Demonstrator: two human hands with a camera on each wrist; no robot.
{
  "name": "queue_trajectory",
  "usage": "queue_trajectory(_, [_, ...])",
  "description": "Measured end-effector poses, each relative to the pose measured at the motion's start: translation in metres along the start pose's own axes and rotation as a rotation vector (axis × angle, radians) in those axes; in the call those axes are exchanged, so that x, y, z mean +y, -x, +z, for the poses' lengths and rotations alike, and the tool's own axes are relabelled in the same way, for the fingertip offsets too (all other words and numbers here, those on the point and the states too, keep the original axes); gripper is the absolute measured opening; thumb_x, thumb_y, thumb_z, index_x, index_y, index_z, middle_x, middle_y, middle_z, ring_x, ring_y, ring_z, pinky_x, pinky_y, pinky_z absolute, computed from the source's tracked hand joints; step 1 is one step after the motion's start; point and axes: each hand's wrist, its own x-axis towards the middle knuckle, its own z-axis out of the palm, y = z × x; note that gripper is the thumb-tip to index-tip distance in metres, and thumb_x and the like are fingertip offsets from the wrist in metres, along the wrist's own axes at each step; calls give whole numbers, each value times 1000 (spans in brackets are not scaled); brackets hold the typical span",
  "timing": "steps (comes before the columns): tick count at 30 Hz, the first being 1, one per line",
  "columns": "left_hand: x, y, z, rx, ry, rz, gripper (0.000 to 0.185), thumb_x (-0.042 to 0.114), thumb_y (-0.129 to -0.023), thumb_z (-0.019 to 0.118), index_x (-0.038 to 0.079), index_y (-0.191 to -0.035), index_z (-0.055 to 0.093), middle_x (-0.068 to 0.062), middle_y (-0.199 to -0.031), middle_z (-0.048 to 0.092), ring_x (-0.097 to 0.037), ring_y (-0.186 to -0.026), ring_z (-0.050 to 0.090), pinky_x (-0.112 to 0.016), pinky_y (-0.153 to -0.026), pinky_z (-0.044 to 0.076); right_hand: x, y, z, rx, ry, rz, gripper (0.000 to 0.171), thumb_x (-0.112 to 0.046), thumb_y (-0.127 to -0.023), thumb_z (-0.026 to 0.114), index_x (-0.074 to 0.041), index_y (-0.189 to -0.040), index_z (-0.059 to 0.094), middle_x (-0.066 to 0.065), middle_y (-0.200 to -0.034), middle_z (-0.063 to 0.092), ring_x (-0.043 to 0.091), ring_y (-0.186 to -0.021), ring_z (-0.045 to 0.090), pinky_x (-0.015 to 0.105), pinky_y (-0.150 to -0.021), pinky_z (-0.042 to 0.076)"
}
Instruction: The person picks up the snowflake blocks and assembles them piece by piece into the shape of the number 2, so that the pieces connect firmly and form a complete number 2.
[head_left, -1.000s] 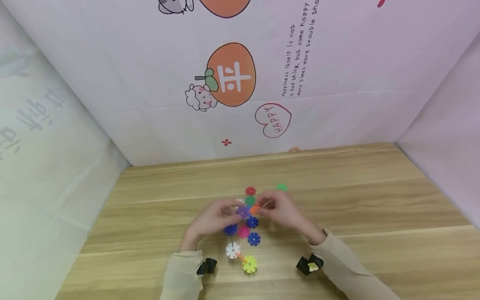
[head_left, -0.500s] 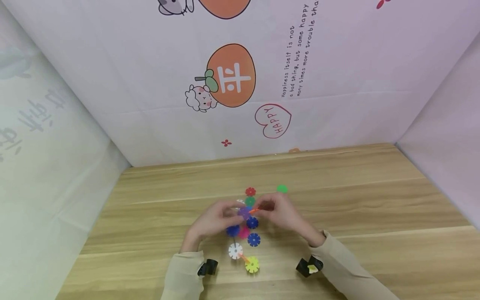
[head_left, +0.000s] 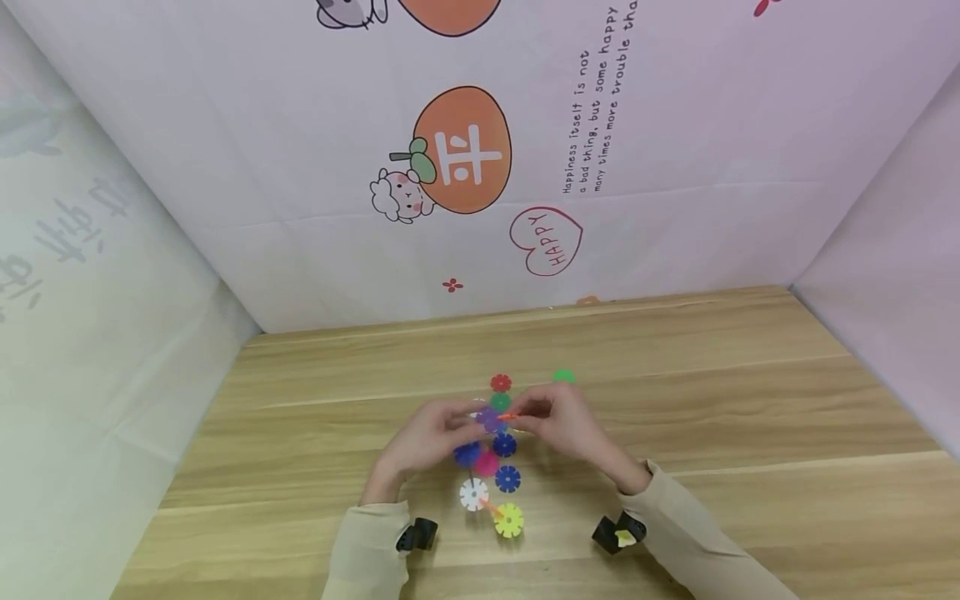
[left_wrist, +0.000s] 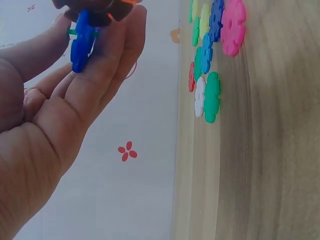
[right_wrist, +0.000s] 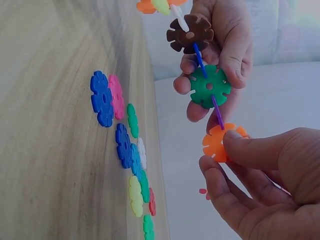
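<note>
A chain of notched interlocking discs hangs between both hands. My left hand (head_left: 431,437) pinches its green disc (right_wrist: 210,86) by the edges, thumb on one side and fingers on the other. Slotted into the green one are a blue disc (left_wrist: 81,42) and a purple disc (head_left: 491,419). At the chain's right end my right hand (right_wrist: 270,175) pinches an orange disc (right_wrist: 216,142), whose edge meets the purple disc. Below the left hand the chain continues through a brown disc (right_wrist: 190,34) to a white disc (head_left: 474,494), another orange disc and a yellow disc (head_left: 508,521).
Several loose discs lie on the wooden table (head_left: 675,375) beneath the hands, among them a red disc (head_left: 501,383), a dark blue disc (head_left: 507,479) and a pink disc (head_left: 487,462). A light green disc (head_left: 564,377) lies beyond the right hand. Printed cloth (head_left: 675,208) stands behind.
The orange disc in my right hand has turned edge-on to the head view. The chain's hanging end has shifted slightly right and up. Both hands stay nearly in place.
</note>
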Motion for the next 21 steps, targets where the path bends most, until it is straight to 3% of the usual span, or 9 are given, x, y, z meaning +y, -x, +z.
queue_trajectory(6, [2,0,2,24,-32,-1,43,19,-94,62,-2,-132,54,-12,-118,66,-25,-107,64,-40,-92,51,-1,1,2,34,7,-3,10,2,-78,76,-6,-82,74,3,-79,71,10,-70,65,22,-64,55])
queue_trajectory(15, [4,0,0,-1,11,35,40,7,-94,59,-7,-131,52,-17,-113,67,-34,-104,64,-33,-87,53,-2,0,10,91,-37,-161,15,11,-75,74,-2,-82,73,10,-80,72,16,-68,68,22,-62,56])
queue_trajectory(21, [5,-1,-3,-26,55,37,43,9,-95,58,-1,-136,50,-19,-110,68,-28,-98,67,-30,-85,54,-2,0,8,90,-67,-116,15,9,-76,74,-4,-84,74,8,-82,72,16,-70,69,23,-63,57])
